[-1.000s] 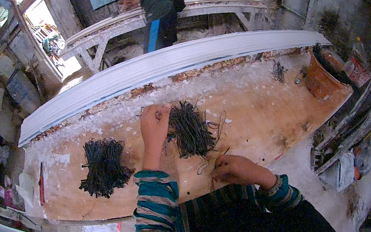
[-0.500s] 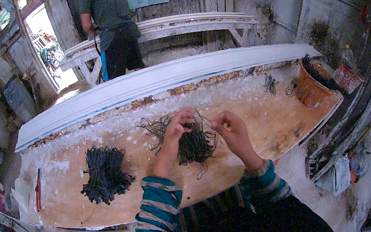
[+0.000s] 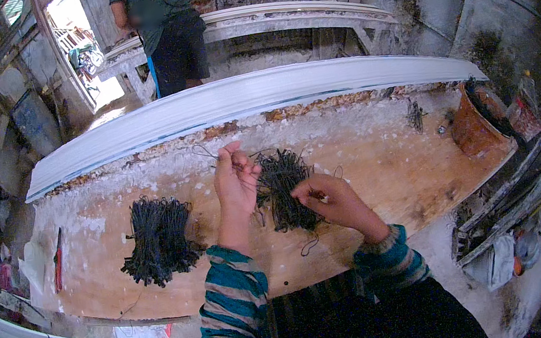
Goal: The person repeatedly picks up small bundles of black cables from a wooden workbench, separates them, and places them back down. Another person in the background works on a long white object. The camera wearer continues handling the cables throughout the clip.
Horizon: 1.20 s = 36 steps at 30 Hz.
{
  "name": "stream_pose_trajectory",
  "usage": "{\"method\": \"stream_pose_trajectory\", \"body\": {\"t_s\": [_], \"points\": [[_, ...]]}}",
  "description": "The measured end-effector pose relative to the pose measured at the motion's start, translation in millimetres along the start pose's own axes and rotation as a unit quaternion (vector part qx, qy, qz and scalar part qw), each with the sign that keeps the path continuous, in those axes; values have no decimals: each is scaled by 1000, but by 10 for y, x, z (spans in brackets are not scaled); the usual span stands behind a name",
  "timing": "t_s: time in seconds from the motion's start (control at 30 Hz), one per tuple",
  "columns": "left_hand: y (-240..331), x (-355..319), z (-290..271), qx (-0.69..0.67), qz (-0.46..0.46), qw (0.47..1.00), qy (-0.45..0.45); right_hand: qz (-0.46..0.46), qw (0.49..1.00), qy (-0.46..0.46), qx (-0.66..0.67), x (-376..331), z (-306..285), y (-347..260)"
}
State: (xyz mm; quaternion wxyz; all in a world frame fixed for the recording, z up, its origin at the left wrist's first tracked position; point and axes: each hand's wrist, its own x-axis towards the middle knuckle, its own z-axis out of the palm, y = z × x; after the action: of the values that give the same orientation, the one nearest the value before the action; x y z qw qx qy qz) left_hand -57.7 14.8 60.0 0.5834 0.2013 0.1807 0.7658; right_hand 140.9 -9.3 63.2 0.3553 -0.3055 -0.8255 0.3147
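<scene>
On the wooden tabletop [image 3: 245,279] a bundle of thin black cords [image 3: 284,188] lies between my hands, with loops straying from it. My left hand [image 3: 236,181] is raised at the bundle's left side, fingers curled on a thin black cord [image 3: 204,152] that loops out beyond the fingertips. At the bundle's right edge my right hand [image 3: 338,202] has thumb and fingers pinched together; what is between them is hidden. A short bit of cord shows just behind that hand. Farther left lies a second, thicker bundle of black looped cords [image 3: 160,239], tied around its middle.
A long white moulding [image 3: 258,93] runs along the table's far edge. At left lies a red-and-black cutter-like tool [image 3: 58,259]. A brown bucket [image 3: 476,126] with black material stands at right, near loose cords [image 3: 415,116]. Beyond, a person [image 3: 168,36] stands by another bench [image 3: 289,21].
My left hand has moved left off the bundle's top, carrying a cord. My right hand has come down to the bundle's right side. The view has shifted slightly, and the person behind has turned.
</scene>
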Motion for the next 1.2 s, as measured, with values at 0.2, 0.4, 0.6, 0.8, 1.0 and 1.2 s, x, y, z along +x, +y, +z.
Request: {"method": "stream_pose_trajectory", "body": {"t_s": [0.2, 0.4, 0.6, 0.8, 1.0, 1.2], "points": [[181, 69, -150, -38, 18, 999, -7, -68, 945, -197, -253, -423, -70, -208], [161, 33, -72, 5, -33, 999, -16, 5, 990, -133, -50, -413, -198, -250], [-41, -144, 173, 114, -135, 983, -55, 139, 962, -10, 233, -7, -415, -520], [-341, -164, 133, 171, -122, 974, -83, 125, 929, 31, 346, 529, -115, 72], [-323, -201, 141, 222, -108, 967, -63, 81, 939, 23, 333, 521, 121, 170], [-318, -333, 294, 274, -94, 956, -35, 83, 921, 42, 379, 429, 172, 155]]}}
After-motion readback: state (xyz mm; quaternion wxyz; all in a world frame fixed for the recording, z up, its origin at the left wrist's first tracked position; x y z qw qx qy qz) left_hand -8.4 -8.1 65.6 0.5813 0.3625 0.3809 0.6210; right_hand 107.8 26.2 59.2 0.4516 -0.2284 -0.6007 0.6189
